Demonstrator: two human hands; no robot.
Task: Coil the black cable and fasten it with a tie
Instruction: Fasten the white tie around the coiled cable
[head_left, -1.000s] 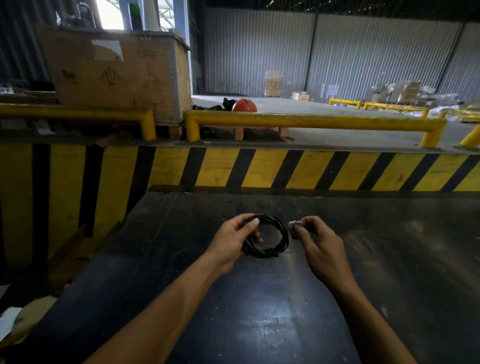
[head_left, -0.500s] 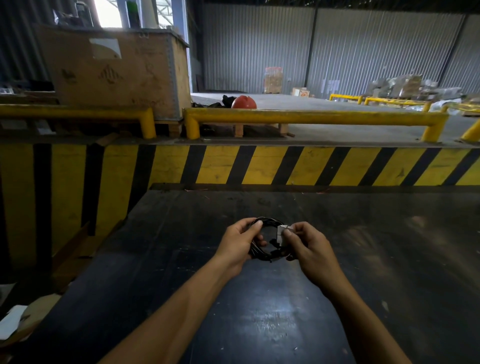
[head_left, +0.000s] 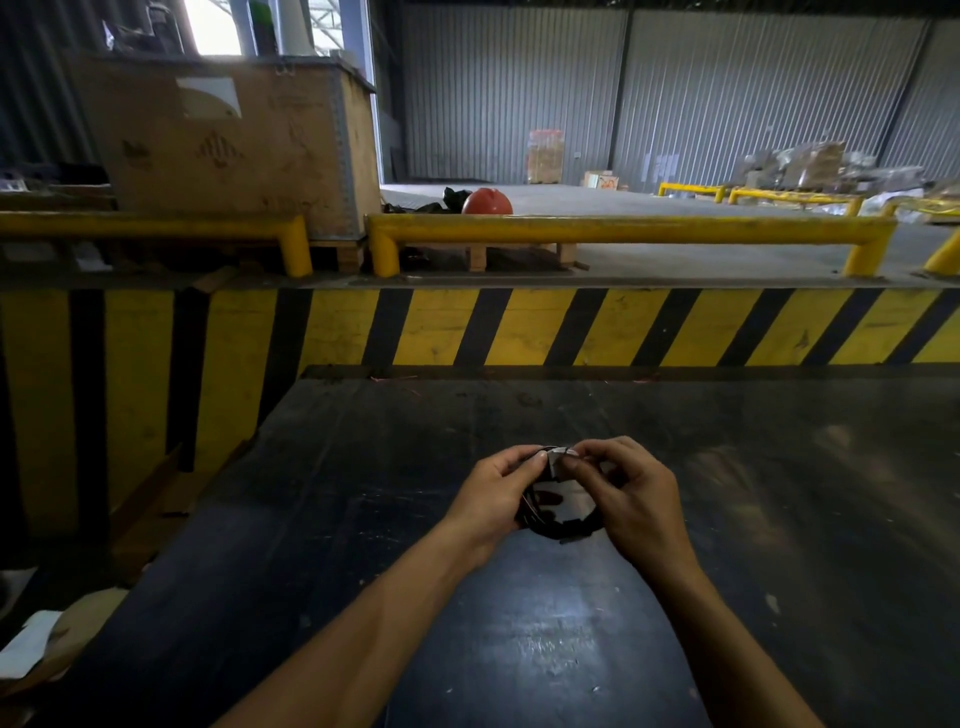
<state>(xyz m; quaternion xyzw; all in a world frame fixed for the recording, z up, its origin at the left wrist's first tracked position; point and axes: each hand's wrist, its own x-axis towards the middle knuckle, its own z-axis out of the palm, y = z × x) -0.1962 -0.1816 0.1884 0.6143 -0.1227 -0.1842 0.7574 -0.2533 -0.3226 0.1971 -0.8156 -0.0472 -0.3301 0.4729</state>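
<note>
Black cable (head_left: 553, 527) wound in a small ring, held above the dark table (head_left: 519, 649), left hand (head_left: 493, 499) gripping its side, right hand (head_left: 636, 499) pinching a pale tie (head_left: 558, 460) on top

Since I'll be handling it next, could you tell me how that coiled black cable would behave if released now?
The coiled black cable looks thin and springy, so its loops would probably loosen. The left hand and right hand both pinch it, suggesting it is light.
</note>
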